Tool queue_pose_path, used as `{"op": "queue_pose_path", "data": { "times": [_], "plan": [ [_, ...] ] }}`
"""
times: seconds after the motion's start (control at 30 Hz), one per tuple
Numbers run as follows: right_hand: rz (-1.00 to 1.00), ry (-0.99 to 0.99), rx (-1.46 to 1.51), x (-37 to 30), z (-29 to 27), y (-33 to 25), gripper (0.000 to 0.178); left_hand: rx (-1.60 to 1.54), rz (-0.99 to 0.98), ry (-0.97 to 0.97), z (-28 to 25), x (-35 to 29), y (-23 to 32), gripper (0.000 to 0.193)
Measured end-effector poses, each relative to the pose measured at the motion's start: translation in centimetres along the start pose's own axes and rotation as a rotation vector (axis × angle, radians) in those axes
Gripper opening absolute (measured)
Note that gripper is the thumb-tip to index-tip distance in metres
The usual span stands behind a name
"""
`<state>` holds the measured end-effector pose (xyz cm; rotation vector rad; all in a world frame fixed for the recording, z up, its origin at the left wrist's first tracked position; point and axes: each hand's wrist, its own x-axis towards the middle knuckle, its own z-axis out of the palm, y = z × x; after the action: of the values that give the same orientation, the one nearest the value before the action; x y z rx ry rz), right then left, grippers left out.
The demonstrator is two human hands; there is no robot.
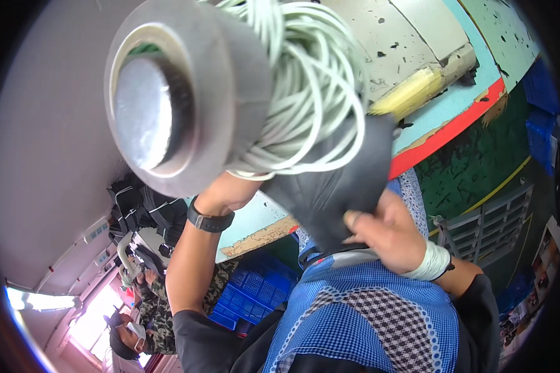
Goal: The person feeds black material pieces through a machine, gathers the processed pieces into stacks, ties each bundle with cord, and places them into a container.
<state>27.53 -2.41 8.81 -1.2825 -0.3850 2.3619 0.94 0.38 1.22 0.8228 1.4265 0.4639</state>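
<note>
we've got a black cloth (pixel 342 186) between our two hands, in front of the waist, hanging past the near edge of the table (pixel 460 127). right hand (pixel 391 233) has the cloth's lower right part pinched between thumb and fingers; back of that hand is up, white wrap (pixel 432 261) wound round the wrist. left hand (pixel 238 191) sits under the grey round housing (pixel 236 74), at the cloth's left side; its fingers are hidden, so we can't tell whether they grip anything. dark watch (pixel 210 219) on that wrist. the housing fills our upper left view, shiny metal cap (pixel 144 112) at its end. loose coils of white cord (pixel 317 93) hang beside it, covering part of the cloth. on the table, beyond the cloth, we see a yellow bristly piece (pixel 410 92); tabletop is pale with a red edge strip, chipped in places. we're in a blue checked apron (pixel 348 317). blue crates (pixel 252 289) sit lower left, metal rack (pixel 488 227) at right over green floor (pixel 460 168). co-worker (pixel 158 304) in camouflage sleeves and a mask at far lower left, near black goods (pixel 140 208).
</note>
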Motion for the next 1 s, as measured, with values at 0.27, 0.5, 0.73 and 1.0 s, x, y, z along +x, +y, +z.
{"op": "queue_pose_path", "data": {
  "times": [0.27, 0.5, 0.73, 1.0],
  "plan": [
    [-0.225, 0.105, 0.134, 0.8, -0.8, 0.2, 0.029, -0.308, -0.056, -0.016, 0.5, 0.2, 0.5, 0.017],
    [-0.190, 0.086, 0.096, 0.2, 0.5, 0.9, 0.029, 0.280, 0.082, 0.096, 0.1, 1.0, -1.3, 0.017],
    [-0.042, -0.039, 0.043, -0.4, -0.3, 1.0, 0.035, 0.054, -0.042, -0.050, 1.6, -1.6, 3.9, 0.016],
    [-0.179, 0.131, 0.162, 0.4, -0.4, -0.1, 0.033, 0.101, 0.093, 0.085, 1.7, 0.0, 1.3, 0.014]
  ]
}}
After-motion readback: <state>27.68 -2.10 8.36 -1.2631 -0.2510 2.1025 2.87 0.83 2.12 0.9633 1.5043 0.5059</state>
